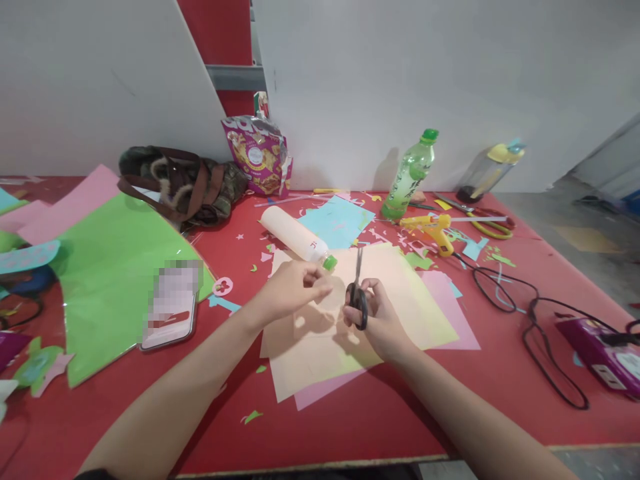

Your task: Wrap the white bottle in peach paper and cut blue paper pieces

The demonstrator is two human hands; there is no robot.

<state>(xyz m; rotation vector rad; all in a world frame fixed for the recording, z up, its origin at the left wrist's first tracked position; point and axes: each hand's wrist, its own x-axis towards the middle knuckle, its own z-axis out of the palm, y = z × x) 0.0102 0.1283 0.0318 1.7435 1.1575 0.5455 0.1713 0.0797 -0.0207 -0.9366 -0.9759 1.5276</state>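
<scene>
My right hand (381, 320) grips black-handled scissors (357, 293), blades pointing up and away. My left hand (293, 288) is curled just left of them, fingers pinched together; a small pale scrap may be in them but I cannot make it out. Both hands hover over a stack of cream, yellow and pink paper sheets (320, 333) on the red table (380, 413). A white glue bottle (297, 235) with a green cap lies on its side just beyond my left hand.
A phone (170, 313) lies on a large green sheet (110, 267) at left. A bag (175, 183), snack pouch (257, 153), green drink bottle (411, 173), yellow glue gun (433, 230), spare scissors (487, 223), black cable (530, 313) and a purple box (600, 350) are around. Paper scraps litter the table.
</scene>
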